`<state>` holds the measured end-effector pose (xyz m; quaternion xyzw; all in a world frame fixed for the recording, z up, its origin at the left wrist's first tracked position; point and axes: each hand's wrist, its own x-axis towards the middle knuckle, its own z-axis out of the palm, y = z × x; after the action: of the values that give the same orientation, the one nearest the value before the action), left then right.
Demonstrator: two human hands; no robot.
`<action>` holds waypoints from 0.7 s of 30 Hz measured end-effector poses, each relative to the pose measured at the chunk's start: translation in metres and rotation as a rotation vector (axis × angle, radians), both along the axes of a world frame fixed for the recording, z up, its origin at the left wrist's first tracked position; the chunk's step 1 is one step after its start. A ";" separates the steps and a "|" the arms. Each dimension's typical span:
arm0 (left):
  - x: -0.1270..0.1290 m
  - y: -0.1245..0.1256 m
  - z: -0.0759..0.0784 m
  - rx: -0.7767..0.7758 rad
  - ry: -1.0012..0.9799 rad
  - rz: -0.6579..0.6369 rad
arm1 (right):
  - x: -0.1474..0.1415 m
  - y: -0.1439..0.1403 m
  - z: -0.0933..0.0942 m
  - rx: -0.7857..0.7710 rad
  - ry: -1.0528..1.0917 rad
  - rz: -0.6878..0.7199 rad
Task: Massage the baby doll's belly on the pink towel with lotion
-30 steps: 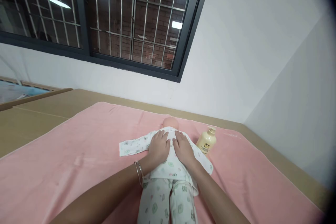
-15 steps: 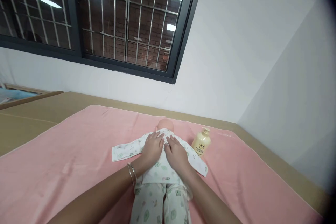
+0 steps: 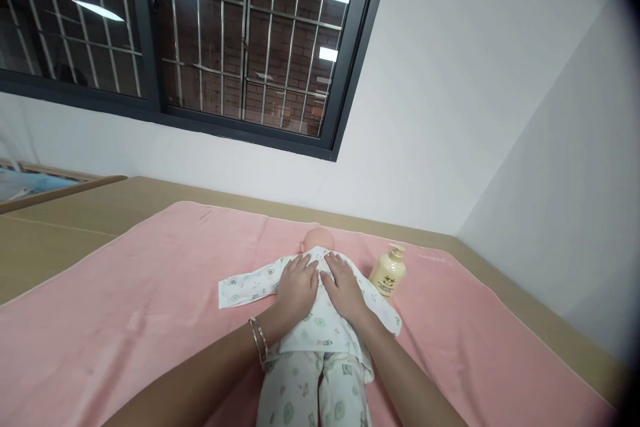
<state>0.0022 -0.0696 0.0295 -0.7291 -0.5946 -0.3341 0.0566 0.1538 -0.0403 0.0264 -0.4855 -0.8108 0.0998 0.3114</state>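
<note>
A baby doll (image 3: 319,240) lies on a pink blanket (image 3: 165,280) with its head toward the wall. It wears a white printed top (image 3: 325,330) and matching trousers (image 3: 290,390); the sleeves spread out to both sides. Flat on the upper part of the top rests my left hand (image 3: 297,287), fingers stretched out. My right hand (image 3: 345,288) lies beside it on the other side of the chest, likewise open. Neither hand grips anything. Just past the right-hand sleeve stands a pale yellow pump bottle (image 3: 389,271). The doll's feet are out of the picture.
The blanket covers a tan table surface (image 3: 65,233) that meets a white wall (image 3: 420,113). A dark-framed window (image 3: 245,127) with metal bars is above. At the far left, a wooden-edged bed or tray (image 3: 35,183) holds something light blue.
Both hands stay on the doll's top; my right hand's fingers sit slightly farther from my left hand. The whole view has shifted a little.
</note>
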 end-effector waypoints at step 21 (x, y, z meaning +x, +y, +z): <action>-0.005 0.005 -0.007 -0.046 -0.028 0.038 | -0.001 -0.004 0.002 0.008 -0.009 -0.016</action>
<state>-0.0029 -0.0643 0.0225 -0.7140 -0.6166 -0.3296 0.0378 0.1524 -0.0442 0.0282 -0.4912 -0.8086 0.0921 0.3104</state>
